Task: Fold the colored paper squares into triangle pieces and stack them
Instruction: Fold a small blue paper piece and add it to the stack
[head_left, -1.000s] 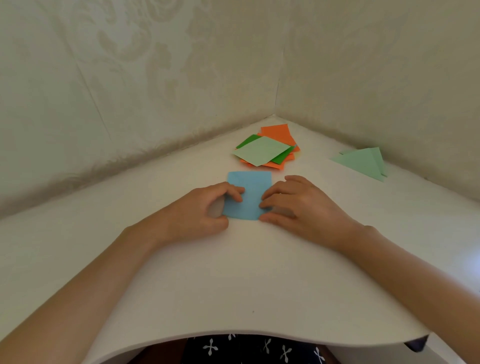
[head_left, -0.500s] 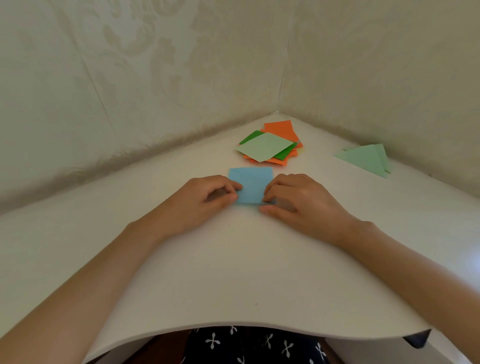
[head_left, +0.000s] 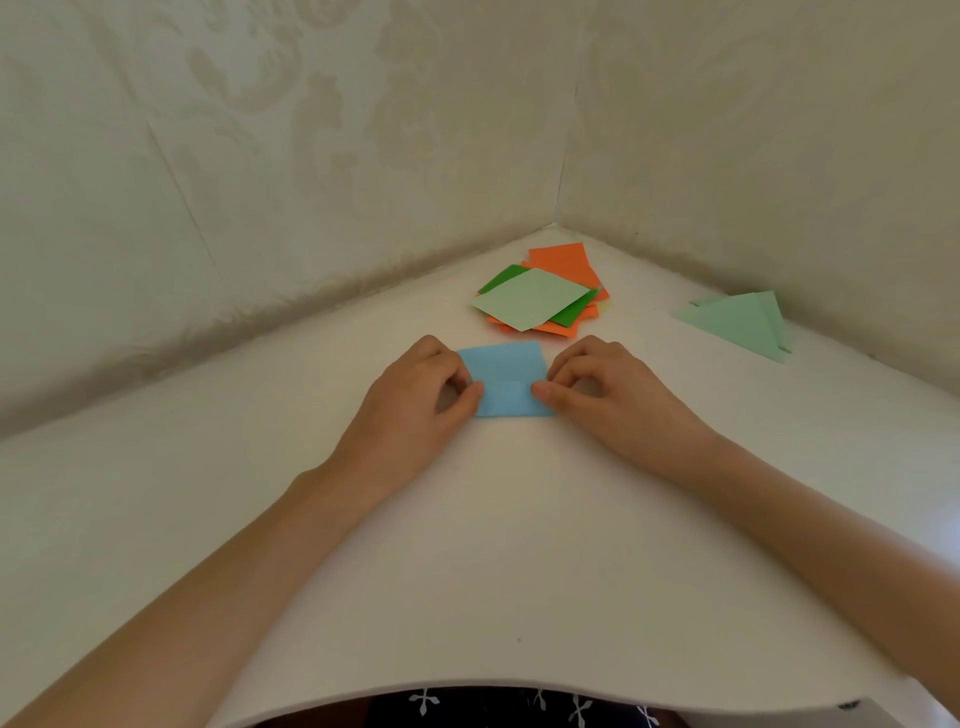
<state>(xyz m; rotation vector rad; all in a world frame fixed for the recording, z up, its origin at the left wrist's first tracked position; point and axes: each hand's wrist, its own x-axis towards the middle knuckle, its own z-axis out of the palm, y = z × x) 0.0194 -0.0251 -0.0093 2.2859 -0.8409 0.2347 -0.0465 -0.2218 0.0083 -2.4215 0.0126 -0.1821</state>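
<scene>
From the head view, a smooth white table is filling a corner between two walls papered in a pale embossed floral pattern. A blue paper, folded into a flat rectangle, is lying at the table's middle. The left hand is pinching its left edge with curled fingers, and the right hand is pinching its right edge likewise. Farther off, a loose pile of squares in orange and green is sitting, and pale green triangles are lying stacked at the far right.
</scene>
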